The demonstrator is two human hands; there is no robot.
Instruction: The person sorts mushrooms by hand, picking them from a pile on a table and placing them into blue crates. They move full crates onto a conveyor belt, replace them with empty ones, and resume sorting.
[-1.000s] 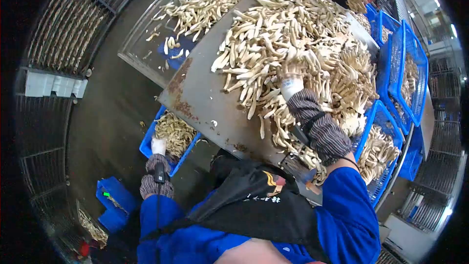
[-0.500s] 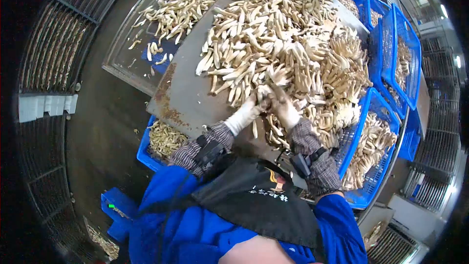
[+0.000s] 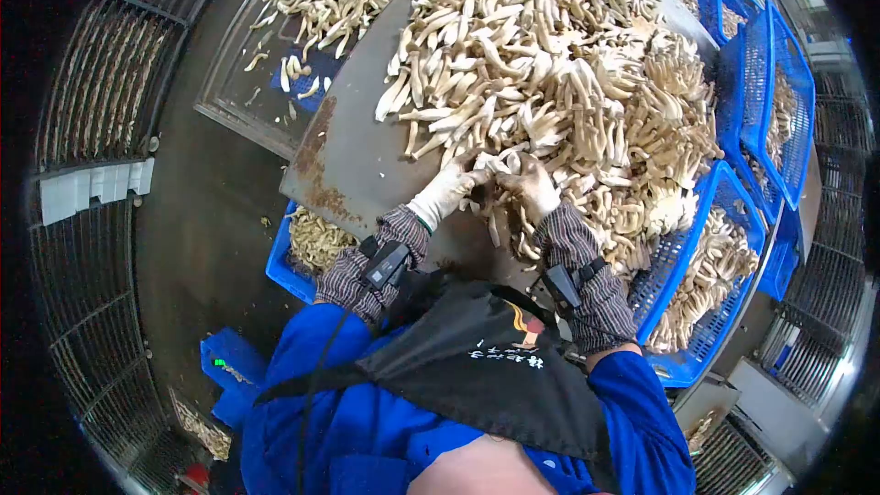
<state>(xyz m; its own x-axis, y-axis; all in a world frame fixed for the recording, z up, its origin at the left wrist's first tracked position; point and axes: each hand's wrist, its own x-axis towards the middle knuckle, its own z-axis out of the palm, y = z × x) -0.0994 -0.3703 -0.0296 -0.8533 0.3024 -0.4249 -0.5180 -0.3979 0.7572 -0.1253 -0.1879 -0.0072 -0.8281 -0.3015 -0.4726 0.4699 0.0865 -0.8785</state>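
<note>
- a large heap of pale mushrooms [image 3: 550, 64] covers most of the metal table [image 3: 353, 160], so most of the pile looks unsorted.
- a blue crate [image 3: 706, 284] at the right holds some mushrooms; another blue crate [image 3: 280, 266], low at the left, holds darker trimmings. both are only partly filled.
- the left hand [image 3: 446, 191], in a white glove, and the right hand [image 3: 532, 185], in a soiled glove, meet at the pile's near edge.
- both hands are curled closed around a small mushroom cluster [image 3: 492, 168] between them, just above the table.
</note>
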